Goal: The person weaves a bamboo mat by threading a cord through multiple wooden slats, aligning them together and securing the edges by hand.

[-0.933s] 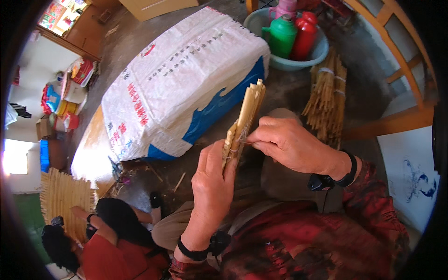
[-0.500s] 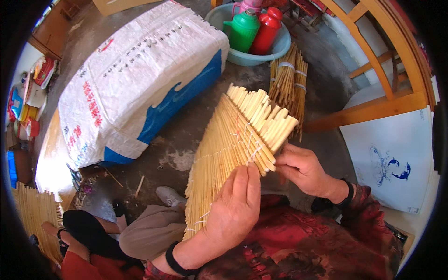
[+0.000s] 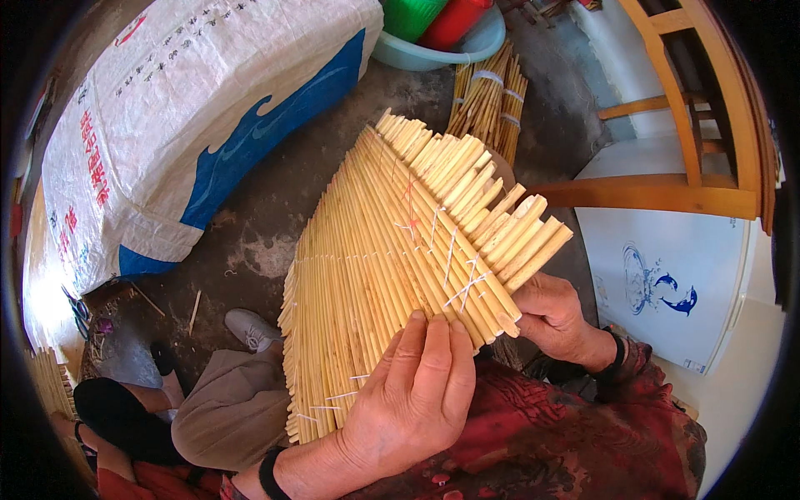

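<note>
A mat of pale straw-coloured sticks (image 3: 350, 250), bound with white and some red thread, spans the middle of the view at a slant. A row of stick ends (image 3: 454, 175) stands out along its upper right edge. My left hand (image 3: 404, 396) grips the mat's lower part, its fingers closed and pressed on the top face beside knotted threads. My right hand (image 3: 567, 321) grips the right corner from beneath, its fingertips hidden behind the sticks.
Ahead left lies a white and blue woven sack (image 3: 150, 133). Behind are a basin (image 3: 433, 57) with flasks and tied stick bundles (image 3: 492, 96). A wooden frame (image 3: 675, 191) and white panel (image 3: 654, 250) flank the right. A co-worker's legs (image 3: 125, 417) are at lower left.
The mat, earlier seen nearly edge-on, has turned to show its broad face. My left hand has moved right along it, and the view has swung, shifting the sack leftward and upward.
</note>
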The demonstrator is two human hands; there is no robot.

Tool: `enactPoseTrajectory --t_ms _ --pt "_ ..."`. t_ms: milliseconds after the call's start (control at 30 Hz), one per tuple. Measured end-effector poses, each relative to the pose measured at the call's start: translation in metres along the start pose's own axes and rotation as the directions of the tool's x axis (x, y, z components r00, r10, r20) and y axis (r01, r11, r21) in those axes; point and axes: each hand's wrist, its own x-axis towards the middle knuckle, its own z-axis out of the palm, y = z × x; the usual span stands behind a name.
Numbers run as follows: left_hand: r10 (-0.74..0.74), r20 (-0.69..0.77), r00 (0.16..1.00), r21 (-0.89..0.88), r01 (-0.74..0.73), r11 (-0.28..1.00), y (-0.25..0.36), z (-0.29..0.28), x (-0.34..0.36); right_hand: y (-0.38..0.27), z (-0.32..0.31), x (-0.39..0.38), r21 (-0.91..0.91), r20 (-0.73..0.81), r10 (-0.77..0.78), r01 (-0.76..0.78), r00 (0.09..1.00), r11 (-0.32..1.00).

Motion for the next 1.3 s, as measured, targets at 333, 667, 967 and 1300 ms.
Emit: enactPoseTrajectory --t_ms 333,667,967,1300 --pt "-0.048 -0.015 0.999 0.033 0.048 0.998 0.003 0.005 0.005 0.009 -0.011 -0.012 -0.033 0.090 0.042 -0.039 0.995 0.999" --pt "-0.110 -0.038 0.993 0.302 0.117 0.946 0.008 0.007 0.024 -0.002 -0.006 -0.003 -0.011 0.001 0.063 -0.063 0.998 0.998" --pt "-0.186 -0.125 0.975 0.359 0.219 0.907 0.000 0.015 0.039 0.013 0.005 0.008 0.065 -0.161 -0.052 0.063 0.986 0.996" --pt "-0.171 -0.056 0.984 0.353 0.180 0.918 0.001 0.016 0.039 0.011 -0.011 0.011 -0.020 -0.043 -0.058 0.057 0.997 0.998"
